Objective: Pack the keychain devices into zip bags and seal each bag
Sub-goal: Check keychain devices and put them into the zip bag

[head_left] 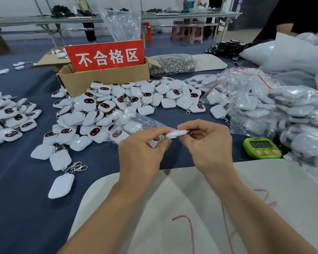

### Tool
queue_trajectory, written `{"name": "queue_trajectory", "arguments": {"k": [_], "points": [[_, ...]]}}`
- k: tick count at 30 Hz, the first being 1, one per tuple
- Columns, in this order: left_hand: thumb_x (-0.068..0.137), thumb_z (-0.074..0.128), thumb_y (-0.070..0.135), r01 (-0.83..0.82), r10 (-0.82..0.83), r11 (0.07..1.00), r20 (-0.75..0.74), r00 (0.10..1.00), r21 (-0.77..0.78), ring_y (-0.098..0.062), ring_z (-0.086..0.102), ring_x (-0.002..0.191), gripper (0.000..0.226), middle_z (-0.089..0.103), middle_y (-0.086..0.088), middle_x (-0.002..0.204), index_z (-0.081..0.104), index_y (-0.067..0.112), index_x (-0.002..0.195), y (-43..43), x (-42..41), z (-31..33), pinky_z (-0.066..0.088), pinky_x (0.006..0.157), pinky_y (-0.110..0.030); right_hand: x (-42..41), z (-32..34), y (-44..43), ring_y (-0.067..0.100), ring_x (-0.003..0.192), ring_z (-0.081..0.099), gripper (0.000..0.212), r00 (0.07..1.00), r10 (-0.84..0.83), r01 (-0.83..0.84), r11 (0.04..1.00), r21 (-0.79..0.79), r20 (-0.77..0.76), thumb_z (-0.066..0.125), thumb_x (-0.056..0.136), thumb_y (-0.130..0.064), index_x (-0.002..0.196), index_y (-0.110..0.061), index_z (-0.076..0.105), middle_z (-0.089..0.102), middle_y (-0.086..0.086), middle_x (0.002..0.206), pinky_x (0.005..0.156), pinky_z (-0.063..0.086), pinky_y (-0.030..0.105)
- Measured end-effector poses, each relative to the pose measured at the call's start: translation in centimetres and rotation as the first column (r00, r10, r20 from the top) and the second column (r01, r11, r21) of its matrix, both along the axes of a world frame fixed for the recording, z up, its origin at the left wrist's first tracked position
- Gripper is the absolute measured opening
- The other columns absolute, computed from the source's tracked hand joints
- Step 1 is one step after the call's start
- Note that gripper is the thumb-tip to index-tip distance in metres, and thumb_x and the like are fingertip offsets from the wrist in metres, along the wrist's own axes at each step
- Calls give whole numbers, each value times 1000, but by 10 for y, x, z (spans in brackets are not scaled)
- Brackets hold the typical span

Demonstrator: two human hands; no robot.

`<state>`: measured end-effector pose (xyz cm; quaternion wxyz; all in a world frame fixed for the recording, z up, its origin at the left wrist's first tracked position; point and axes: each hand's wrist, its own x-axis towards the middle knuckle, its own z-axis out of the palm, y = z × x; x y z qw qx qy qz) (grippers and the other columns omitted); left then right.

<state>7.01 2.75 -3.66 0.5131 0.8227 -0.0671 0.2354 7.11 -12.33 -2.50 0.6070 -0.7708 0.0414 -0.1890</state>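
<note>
Hands: left hand (141,153) pinches zip bag (136,123) mouth; right hand (207,145) pinches keychain device (173,134).
Location: device at bag mouth; loose pile (103,107) at 11 o'clock.
Handling: likely light, rigid, slick; grip edges.

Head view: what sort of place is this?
Likely a factory packing workshop: heaps of identical white keychain devices, a pile of filled zip bags, and a cardboard box with a red rejects sign.
</note>
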Motion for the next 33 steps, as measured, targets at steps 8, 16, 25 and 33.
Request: {"name": "queue_trajectory", "arguments": {"k": [8, 16, 25, 33], "points": [[85, 78, 20, 43, -43, 999, 21, 999, -5, 7, 55, 62, 39, 69, 29, 80, 73, 58, 89, 1, 1, 1, 38, 64, -8, 0, 2, 0, 14, 69, 72, 32, 999, 41, -41, 999, 27, -8, 80, 81, -5, 79, -37, 80, 77, -8, 74, 66, 60, 27], [73, 89, 22, 129, -137, 984, -57, 989, -126, 4, 65, 81, 51, 72, 28, 109, 74, 54, 111, 0, -2, 5, 48, 68, -11, 0, 7, -4, 15, 51, 54, 20, 975, 174, -116, 928, 354, -136, 66, 93, -6, 93, -19, 81, 68, 8, 65, 49, 46, 23], [83, 83, 26, 66, -69, 994, -43, 997, -89, 3, 54, 62, 23, 71, 25, 82, 78, 45, 94, 2, 1, 3, 40, 63, -16, -1, 6, 0, 16, 49, 52, 35, 928, 308, -247, 930, 273, -210, 59, 101, -33, 75, -19, 80, 68, 6, 64, 46, 42, 24], [94, 63, 42, 35, -35, 999, -16, 999, -14, -4, 44, 56, 15, 54, 17, 56, 71, 50, 84, 6, 6, 0, 36, 56, -21, -2, 2, -1, 16, 53, 49, 18, 922, 329, -313, 944, 108, -204, 64, 89, -15, 75, -6, 68, 70, 14, 70, 56, 39, 29]]}}
